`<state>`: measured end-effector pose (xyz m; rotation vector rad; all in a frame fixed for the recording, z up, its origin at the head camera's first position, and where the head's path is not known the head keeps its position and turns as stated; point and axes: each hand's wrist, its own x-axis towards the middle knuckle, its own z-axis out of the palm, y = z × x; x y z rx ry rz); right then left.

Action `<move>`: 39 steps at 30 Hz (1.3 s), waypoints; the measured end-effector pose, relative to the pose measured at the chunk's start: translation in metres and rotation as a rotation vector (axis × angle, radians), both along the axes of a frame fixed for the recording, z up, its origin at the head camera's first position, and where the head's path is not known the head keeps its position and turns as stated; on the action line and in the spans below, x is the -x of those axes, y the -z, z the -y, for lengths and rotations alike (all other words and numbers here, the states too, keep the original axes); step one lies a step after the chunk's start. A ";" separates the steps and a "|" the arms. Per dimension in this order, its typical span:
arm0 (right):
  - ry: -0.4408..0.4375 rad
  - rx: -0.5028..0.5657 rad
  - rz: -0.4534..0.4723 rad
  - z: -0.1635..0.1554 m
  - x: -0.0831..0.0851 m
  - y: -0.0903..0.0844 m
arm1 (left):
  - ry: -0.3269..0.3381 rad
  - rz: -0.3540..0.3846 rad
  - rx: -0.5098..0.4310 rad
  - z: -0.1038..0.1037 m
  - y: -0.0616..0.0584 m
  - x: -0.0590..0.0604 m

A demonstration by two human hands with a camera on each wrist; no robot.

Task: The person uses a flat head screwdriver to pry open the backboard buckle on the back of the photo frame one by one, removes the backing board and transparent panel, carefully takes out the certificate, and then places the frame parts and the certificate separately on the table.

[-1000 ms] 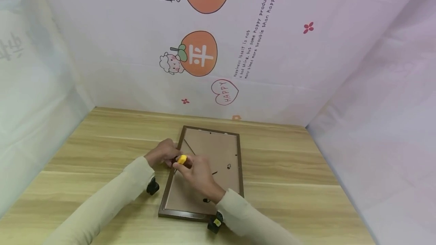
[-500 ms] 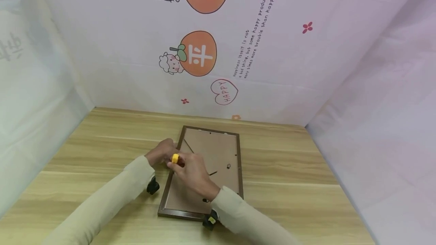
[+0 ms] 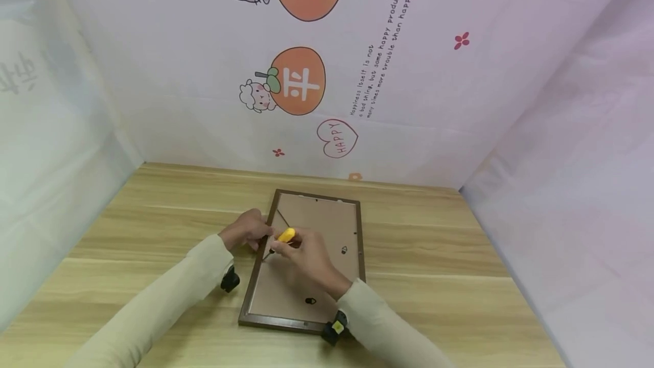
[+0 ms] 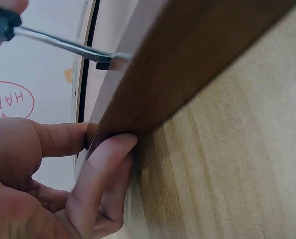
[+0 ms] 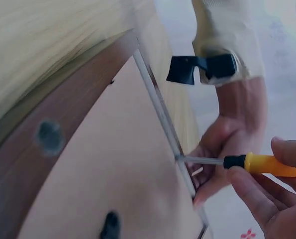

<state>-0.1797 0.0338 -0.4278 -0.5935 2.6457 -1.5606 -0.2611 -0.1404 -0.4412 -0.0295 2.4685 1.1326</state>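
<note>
A person in cream long sleeves is working at a light wooden table [image 3: 434, 254] enclosed by pale curtain walls printed with cartoon animals, orange fruit and a heart reading HAPPY.

A dark brown picture frame [image 3: 360, 243] is lying face down near the middle of the table, its tan backing board [image 3: 327, 226] facing up, with the long sides running from near to far.

The left hand [image 3: 248, 230] is resting at the frame's left edge, about halfway along. In the left wrist view, the left hand's fingers [image 4: 100, 164] are curling against the outer side of the wooden edge, with the thumb on top, so it is gripping the frame and steadying it.

The right hand [image 3: 306, 254] is lying over the backing board, just right of the left hand, and is grasping a screwdriver [image 3: 281, 239] with a yellow handle and a black collar. In the right wrist view, the fingers [image 5: 267, 199] are wrapping around the yellow handle while the thin metal shaft [image 5: 202, 160] is pointing left toward the frame's inner left edge. In the left wrist view, the flat tip [image 4: 105, 60] is touching the inside of that edge, where the backing board meets the wood.

A small black camera is strapped to each wrist.
</note>
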 end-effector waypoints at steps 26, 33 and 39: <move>0.080 -0.198 0.064 -0.091 0.007 0.024 | 0.135 -0.133 0.144 -0.009 -0.013 0.019; 0.068 -0.204 0.099 -0.096 0.003 0.029 | 0.276 -0.449 0.427 -0.033 -0.019 0.044; 0.026 -0.212 0.096 -0.090 0.000 0.029 | 0.458 -0.545 0.547 -0.051 -0.008 0.061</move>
